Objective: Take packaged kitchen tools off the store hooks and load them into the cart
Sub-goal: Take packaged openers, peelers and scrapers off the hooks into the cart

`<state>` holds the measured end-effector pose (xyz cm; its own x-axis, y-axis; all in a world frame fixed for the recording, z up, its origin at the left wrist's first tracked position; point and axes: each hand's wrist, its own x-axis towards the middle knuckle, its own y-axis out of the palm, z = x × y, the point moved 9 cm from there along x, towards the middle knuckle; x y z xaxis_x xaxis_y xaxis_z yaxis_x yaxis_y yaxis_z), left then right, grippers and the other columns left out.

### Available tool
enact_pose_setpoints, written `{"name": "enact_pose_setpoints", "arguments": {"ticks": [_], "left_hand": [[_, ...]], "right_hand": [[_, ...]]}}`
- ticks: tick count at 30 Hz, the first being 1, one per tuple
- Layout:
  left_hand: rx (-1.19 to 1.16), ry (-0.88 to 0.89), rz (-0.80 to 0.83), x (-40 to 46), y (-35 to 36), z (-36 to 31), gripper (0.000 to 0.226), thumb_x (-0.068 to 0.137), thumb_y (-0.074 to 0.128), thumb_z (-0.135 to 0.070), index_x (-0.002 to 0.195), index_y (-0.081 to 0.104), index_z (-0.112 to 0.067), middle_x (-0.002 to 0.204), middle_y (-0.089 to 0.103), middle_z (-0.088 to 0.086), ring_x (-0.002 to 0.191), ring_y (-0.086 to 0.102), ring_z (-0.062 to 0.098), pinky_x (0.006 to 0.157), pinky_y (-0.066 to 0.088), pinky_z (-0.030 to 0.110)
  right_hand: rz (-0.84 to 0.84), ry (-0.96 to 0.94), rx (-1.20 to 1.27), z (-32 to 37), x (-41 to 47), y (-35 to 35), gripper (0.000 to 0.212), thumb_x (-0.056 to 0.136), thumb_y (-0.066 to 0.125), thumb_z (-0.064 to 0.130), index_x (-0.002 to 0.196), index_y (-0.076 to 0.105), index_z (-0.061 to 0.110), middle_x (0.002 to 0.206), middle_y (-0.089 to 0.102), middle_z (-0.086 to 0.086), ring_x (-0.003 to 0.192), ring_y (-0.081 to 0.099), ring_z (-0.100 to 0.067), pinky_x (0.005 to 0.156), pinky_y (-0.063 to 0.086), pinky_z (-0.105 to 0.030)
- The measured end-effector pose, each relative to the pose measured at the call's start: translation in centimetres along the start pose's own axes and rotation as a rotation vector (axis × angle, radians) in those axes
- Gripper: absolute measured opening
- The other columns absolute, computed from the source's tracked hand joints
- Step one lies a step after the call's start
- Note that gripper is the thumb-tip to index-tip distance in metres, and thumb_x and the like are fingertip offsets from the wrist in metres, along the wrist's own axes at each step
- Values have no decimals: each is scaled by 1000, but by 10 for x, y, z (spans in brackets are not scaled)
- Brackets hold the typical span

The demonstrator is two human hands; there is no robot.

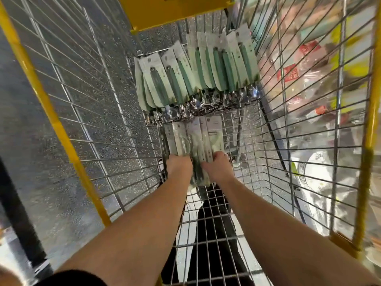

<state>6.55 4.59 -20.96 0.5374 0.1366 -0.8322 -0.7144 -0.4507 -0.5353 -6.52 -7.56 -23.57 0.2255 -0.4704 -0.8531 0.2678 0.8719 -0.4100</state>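
Note:
I look down into a wire shopping cart point(86, 129) with yellow corner rails. Both my arms reach to its bottom. My left hand point(179, 165) and my right hand point(219, 166) grip a bundle of carded kitchen tools point(195, 139) between them, low in the cart. Beyond it lies a row of several green-handled packaged tools point(198, 71), their pale green cards fanned out and their metal ends toward me.
A yellow plastic panel point(171, 11) closes the cart's far end. Through the right wire wall I see blurred store goods point(309, 69). Speckled grey floor point(51, 162) shows on the left. Dark trouser legs point(214, 228) show under the cart's mesh.

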Motion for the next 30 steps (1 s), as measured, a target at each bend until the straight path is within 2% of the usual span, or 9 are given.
{"name": "enact_pose_setpoints", "arguments": {"ticks": [4,6,9,11,13,17,23,25,30], "left_hand": [[45,54,-40,0,3,-3,42,97,54,-19,135,46,-5,118,60,13,96,66,32,73,60,44],[75,81,-46,1,6,-3,41,99,51,-20,137,44,-6,123,60,15,101,65,35,80,60,47],[39,90,-27,-3,5,-3,40,102,45,-18,141,46,-7,119,63,14,84,62,24,65,56,38],[-23,67,-31,-8,1,-1,35,106,41,-20,137,53,-9,92,57,2,65,46,10,50,39,25],[-83,61,-20,-15,-2,0,33,107,41,-24,130,59,-9,80,50,-2,64,45,10,56,43,26],[-244,73,68,-46,-9,-6,32,101,44,-28,117,64,-8,104,66,16,92,64,30,91,55,46],[-543,-54,560,-147,-9,-30,75,83,60,-66,128,57,-7,123,65,23,106,66,41,95,49,62],[-530,-27,627,-184,-23,-39,82,67,75,-68,124,55,-11,129,60,24,114,60,46,100,44,65],[-533,272,608,-248,-54,-62,69,77,82,-48,136,54,-26,156,35,6,150,23,30,122,13,60]], "right_hand": [[23,-52,-88,8,2,5,36,89,66,30,120,57,14,113,60,-3,92,63,-19,84,57,-35],[32,-61,-82,11,0,7,30,91,65,29,116,56,14,106,61,-2,84,61,-14,75,56,-27],[43,-41,43,8,-4,10,25,94,64,22,116,58,13,96,66,1,72,61,-7,63,51,-20],[81,-4,157,3,-10,10,32,95,63,21,125,57,13,99,66,3,75,65,-10,66,56,-25],[117,7,246,3,-23,5,35,97,60,22,130,53,13,100,64,4,74,64,-9,62,54,-23],[168,5,396,13,-61,-23,36,98,57,24,131,46,16,110,63,-3,89,65,-19,87,58,-45],[146,-148,357,40,-132,-97,68,99,55,34,155,24,15,142,50,-14,123,54,-36,94,50,-44],[150,-215,346,49,-158,-120,64,99,55,34,154,27,15,141,49,-14,118,56,-32,84,51,-39],[142,-247,519,53,-219,-166,48,101,53,29,146,42,19,123,61,3,107,61,-22,99,49,-48]]}}
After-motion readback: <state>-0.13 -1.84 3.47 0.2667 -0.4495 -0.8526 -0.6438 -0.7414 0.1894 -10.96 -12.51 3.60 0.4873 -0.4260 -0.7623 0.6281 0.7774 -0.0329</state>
